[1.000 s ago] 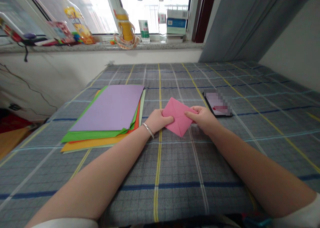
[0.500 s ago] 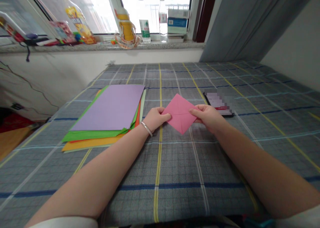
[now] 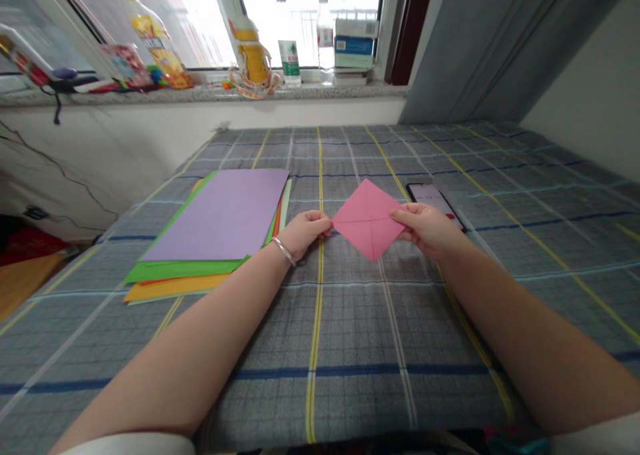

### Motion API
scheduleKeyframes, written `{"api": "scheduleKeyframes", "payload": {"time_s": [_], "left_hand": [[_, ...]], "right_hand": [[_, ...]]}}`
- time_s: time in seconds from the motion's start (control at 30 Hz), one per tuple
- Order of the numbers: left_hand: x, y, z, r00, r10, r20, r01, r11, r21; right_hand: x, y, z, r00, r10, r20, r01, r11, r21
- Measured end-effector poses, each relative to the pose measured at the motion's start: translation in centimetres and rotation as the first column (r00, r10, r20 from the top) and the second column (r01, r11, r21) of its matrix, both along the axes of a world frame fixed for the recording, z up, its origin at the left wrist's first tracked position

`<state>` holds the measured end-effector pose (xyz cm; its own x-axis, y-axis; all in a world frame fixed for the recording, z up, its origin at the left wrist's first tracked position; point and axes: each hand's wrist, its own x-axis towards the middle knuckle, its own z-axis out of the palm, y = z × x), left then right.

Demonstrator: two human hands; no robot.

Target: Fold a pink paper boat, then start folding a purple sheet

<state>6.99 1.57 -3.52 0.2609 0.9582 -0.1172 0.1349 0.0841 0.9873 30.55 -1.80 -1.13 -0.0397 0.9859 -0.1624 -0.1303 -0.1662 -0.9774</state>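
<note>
A pink square of folded paper is held up above the plaid cloth, turned like a diamond, with crease lines crossing at its middle. My left hand, with a silver bangle at the wrist, pinches the paper's left corner at the fingertips. At the right corner, my right hand grips the sheet, thumb on top and fingers underneath. A stack of coloured paper, purple uppermost with green, red and orange below, lies left of my left hand. Behind my right hand rests a phone, partly covered by it.
The plaid cloth spreads over the whole surface. Along the windowsill at the back stand a yellow drink bottle, a yellow cup, clear bottles and stacked boxes. A grey curtain hangs at right.
The pink paper has shifted slightly right and away from me. My left hand has slid outward to the very tip of the left corner; my right hand has moved a little right with the paper.
</note>
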Motion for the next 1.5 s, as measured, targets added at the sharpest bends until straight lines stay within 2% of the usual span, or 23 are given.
{"api": "scheduleKeyframes", "payload": {"time_s": [0.23, 0.4, 0.53, 0.6, 0.63, 0.67, 0.73, 0.8, 0.87, 0.93, 1.1, 1.27, 1.5], "left_hand": [[-0.4, 0.0, 0.2, 0.998, -0.051, 0.049, 0.052, 0.999, -0.004], [-0.4, 0.2, 0.1, 0.999, -0.025, 0.045, 0.024, 1.0, 0.009], [0.0, -0.2, -0.2, 0.997, 0.077, -0.024, -0.075, 0.993, 0.086], [0.4, -0.8, -0.2, 0.987, 0.103, -0.123, -0.076, 0.976, 0.202], [0.6, -1.2, -0.1, 0.962, 0.11, -0.249, -0.019, 0.939, 0.343], [0.8, -1.6, 0.0, 0.925, 0.131, -0.357, 0.061, 0.875, 0.48], [1.3, -2.5, 0.2, 0.859, 0.172, -0.483, 0.225, 0.719, 0.657], [1.7, -3.2, 0.4, 0.813, 0.222, -0.538, 0.33, 0.585, 0.741], [1.9, -3.6, 0.5, 0.779, 0.245, -0.577, 0.41, 0.498, 0.764], [2.0, -3.7, 0.5, 0.744, 0.26, -0.615, 0.468, 0.455, 0.758], [1.9, -3.4, 0.1, 0.685, 0.345, -0.641, 0.508, 0.403, 0.761], [1.6, -3.2, -0.2, 0.649, 0.407, -0.643, 0.545, 0.342, 0.766], [1.5, -3.5, 0.3, 0.658, 0.413, -0.63, 0.578, 0.26, 0.774]], "right_hand": [[0.1, 0.2, -0.2, 1.0, -0.005, -0.025, 0.003, 0.999, -0.048], [0.7, 0.6, -0.6, 0.997, -0.046, -0.056, 0.044, 0.998, -0.036], [0.3, 1.0, -1.3, 0.99, -0.112, -0.081, 0.108, 0.993, -0.052], [-0.5, 1.0, -1.6, 0.976, -0.186, -0.109, 0.182, 0.982, -0.045], [-0.9, 1.0, -1.6, 0.967, -0.22, -0.125, 0.217, 0.975, -0.037], [-1.3, 0.9, -1.7, 0.961, -0.239, -0.141, 0.237, 0.971, -0.032], [-2.0, 0.7, -1.8, 0.96, -0.226, -0.167, 0.223, 0.974, -0.034], [-2.5, 0.4, -1.8, 0.971, -0.152, -0.185, 0.142, 0.988, -0.064], [-2.8, 0.1, -1.7, 0.977, -0.075, -0.201, 0.056, 0.994, -0.099], [-3.0, -0.2, -1.5, 0.974, -0.045, -0.221, 0.018, 0.993, -0.119], [-3.4, -0.9, -1.1, 0.97, 0.024, -0.244, -0.054, 0.991, -0.121], [-3.9, -1.5, -1.5, 0.969, 0.191, -0.154, -0.198, 0.98, -0.031], [-4.2, -1.6, -2.4, 0.963, 0.27, 0.013, -0.27, 0.962, 0.038]]}}
